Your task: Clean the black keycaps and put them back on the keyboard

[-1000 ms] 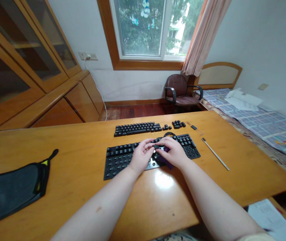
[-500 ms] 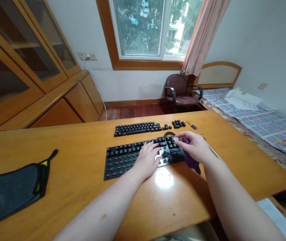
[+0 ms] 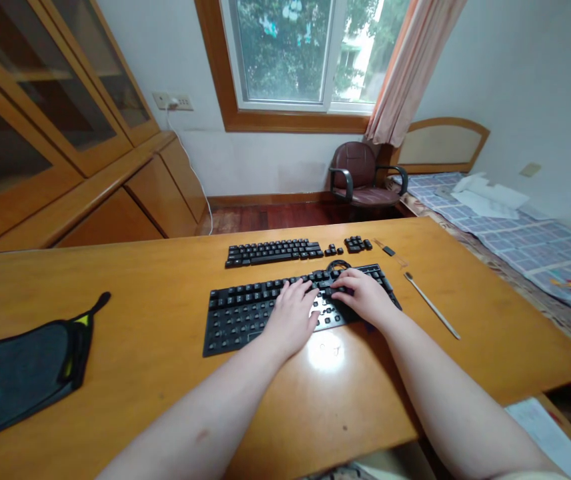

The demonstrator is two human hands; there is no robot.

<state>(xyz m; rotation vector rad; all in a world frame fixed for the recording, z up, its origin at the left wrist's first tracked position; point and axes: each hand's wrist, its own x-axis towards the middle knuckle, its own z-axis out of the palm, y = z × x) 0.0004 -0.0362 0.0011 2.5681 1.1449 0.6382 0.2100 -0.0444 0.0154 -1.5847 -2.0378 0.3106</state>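
Text: none legible | loose keycaps: legends too small | keyboard: marks unreadable

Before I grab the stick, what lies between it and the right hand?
The head view shows the keyboard's right end, then desk, between the right hand and stick.

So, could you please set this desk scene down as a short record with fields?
Left hand: spread on the black rectangular keyboard
Right hand: fingertips at the keyboard's right part; whether they grip anything is unclear
Keyboard state: many positions lack caps
Beyond keyboard: small black keycaps in grouped rows
Right side: slim pale dark-tipped stick
Left side: dark grey black-edged pouch
Surface: glossy yellow-brown wooden desk
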